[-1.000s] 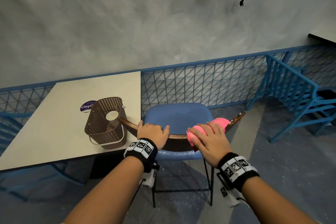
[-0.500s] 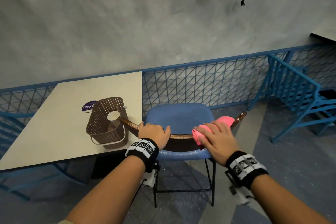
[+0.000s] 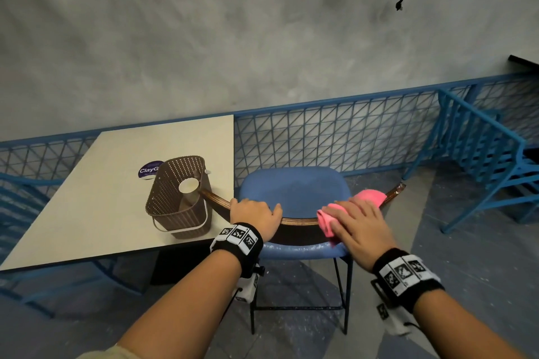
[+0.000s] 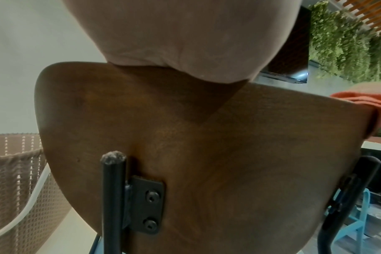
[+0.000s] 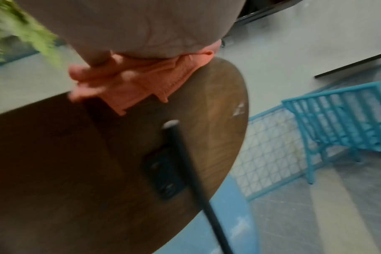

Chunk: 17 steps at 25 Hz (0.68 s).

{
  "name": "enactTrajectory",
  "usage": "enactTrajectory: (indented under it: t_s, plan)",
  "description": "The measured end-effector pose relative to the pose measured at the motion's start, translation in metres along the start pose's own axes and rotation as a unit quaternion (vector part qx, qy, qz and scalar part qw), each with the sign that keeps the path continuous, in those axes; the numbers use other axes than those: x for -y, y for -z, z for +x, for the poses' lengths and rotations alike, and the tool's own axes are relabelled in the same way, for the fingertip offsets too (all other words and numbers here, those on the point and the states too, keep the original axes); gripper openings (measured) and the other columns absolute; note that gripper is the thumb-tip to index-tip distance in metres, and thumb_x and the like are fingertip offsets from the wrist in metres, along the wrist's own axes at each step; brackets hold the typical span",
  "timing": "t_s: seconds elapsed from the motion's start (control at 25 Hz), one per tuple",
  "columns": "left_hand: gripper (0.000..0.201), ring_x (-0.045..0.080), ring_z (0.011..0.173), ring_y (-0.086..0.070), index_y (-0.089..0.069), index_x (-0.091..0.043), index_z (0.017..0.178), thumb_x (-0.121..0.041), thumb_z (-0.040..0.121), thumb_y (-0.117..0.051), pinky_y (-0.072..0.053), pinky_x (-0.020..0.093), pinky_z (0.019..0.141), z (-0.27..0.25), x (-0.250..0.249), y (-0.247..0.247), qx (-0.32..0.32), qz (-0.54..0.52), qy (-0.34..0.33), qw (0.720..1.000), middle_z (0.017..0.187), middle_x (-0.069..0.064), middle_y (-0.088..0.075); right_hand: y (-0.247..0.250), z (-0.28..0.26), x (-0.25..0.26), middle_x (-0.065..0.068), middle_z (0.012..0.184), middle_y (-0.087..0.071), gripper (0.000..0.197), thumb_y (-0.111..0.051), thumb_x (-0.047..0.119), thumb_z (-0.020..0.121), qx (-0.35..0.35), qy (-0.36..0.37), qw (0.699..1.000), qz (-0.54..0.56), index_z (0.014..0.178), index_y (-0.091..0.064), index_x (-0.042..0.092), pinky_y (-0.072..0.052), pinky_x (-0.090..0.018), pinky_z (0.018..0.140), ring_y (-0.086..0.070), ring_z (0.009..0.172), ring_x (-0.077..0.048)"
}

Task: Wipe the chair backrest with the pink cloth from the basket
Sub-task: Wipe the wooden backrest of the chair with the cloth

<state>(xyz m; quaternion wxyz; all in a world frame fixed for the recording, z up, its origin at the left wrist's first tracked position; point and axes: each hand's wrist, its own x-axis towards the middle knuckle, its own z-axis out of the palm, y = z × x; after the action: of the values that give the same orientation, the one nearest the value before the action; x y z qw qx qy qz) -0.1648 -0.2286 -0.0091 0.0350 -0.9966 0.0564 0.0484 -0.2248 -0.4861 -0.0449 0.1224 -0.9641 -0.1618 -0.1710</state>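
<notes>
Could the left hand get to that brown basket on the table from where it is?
Probably yes. The left hand grips the chair backrest close beside the basket, with nothing between them. It would have to let go first.

Left hand [image 4: 174, 39] rests atop the wooden backrest [image 4: 207, 146] (basket [image 4: 17, 180] at left).

Count: two hands [image 3: 256, 214] [image 3: 360, 224], one cloth [image 3: 368, 197], one basket [image 3: 175, 198], one table [image 3: 87, 198], two chairs [image 3: 294, 192] [image 3: 490, 151].
</notes>
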Motion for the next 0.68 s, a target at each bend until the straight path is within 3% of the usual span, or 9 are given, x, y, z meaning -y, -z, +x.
enactTrajectory:
  t_s: [0.12, 0.24, 0.32, 0.44, 0.56, 0.68]
  plan:
    - [0.068, 0.025, 0.077, -0.054, -0.060, -0.013, 0.061, -0.054, 0.092, -0.016, -0.037, 0.045, 0.090, 0.002, 0.001, 0.000, 0.001, -0.009, 0.003, 1.000, 0.076, 0.005, -0.070, 0.001, 0.011, -0.061, 0.006, 0.117, -0.065, 0.046, -0.025, 0.050, 0.101, 0.005, -0.053, 0.999, 0.009, 0.122, -0.062, 0.033, -0.031, -0.043, 0.102, -0.050, 0.111, -0.022]
    - [0.067, 0.024, 0.077, -0.053, -0.061, -0.014, 0.062, -0.054, 0.093, -0.018, -0.036, 0.044, 0.089, 0.005, 0.001, 0.000, -0.002, -0.014, 0.004, 1.000, 0.077, 0.005, -0.070, 0.001, 0.038, -0.111, -0.003, 0.103, -0.071, 0.062, -0.025, 0.059, 0.096, 0.001, -0.115, 0.992, 0.060, 0.104, -0.072, 0.020, -0.039, -0.048, 0.095, -0.057, 0.098, -0.028]
    - [0.067, 0.025, 0.079, -0.057, -0.063, -0.014, 0.064, -0.054, 0.093, -0.018, -0.035, 0.045, 0.089, 0.006, 0.001, 0.000, 0.000, -0.009, 0.006, 1.000, 0.078, 0.005, -0.070, 0.002, 0.052, -0.117, -0.009, 0.098, -0.074, 0.059, -0.031, 0.054, 0.089, 0.001, -0.165, 0.983, 0.079, 0.095, -0.075, 0.014, -0.042, -0.049, 0.093, -0.061, 0.094, -0.033]
    - [0.069, 0.025, 0.081, -0.062, -0.068, -0.013, 0.067, -0.054, 0.093, -0.019, -0.036, 0.046, 0.091, 0.006, -0.001, 0.001, 0.004, -0.004, 0.013, 1.000, 0.077, 0.004, -0.070, 0.001, 0.045, -0.095, -0.005, 0.095, -0.071, 0.051, -0.031, 0.048, 0.087, -0.005, -0.185, 0.982, 0.044, 0.085, -0.072, 0.018, -0.039, -0.047, 0.095, -0.057, 0.098, -0.032]
    - [0.068, 0.025, 0.078, -0.061, -0.068, -0.013, 0.068, -0.054, 0.091, -0.019, -0.036, 0.046, 0.092, 0.008, -0.002, 0.001, 0.013, -0.008, 0.019, 1.000, 0.077, 0.004, -0.070, -0.003, 0.023, -0.046, 0.001, 0.100, -0.066, 0.039, -0.033, 0.044, 0.095, 0.004, -0.156, 0.988, 0.008, 0.092, -0.066, 0.024, -0.033, -0.047, 0.103, -0.050, 0.112, -0.030]
    - [0.068, 0.026, 0.076, -0.062, -0.066, -0.013, 0.068, -0.055, 0.090, -0.018, -0.035, 0.047, 0.092, 0.008, -0.002, 0.001, 0.021, -0.006, 0.018, 1.000, 0.076, 0.004, -0.070, -0.008, 0.004, -0.017, 0.004, 0.116, -0.062, 0.038, -0.034, 0.042, 0.099, -0.005, -0.090, 0.996, 0.000, 0.117, -0.064, 0.029, -0.031, -0.045, 0.107, -0.046, 0.122, -0.027]
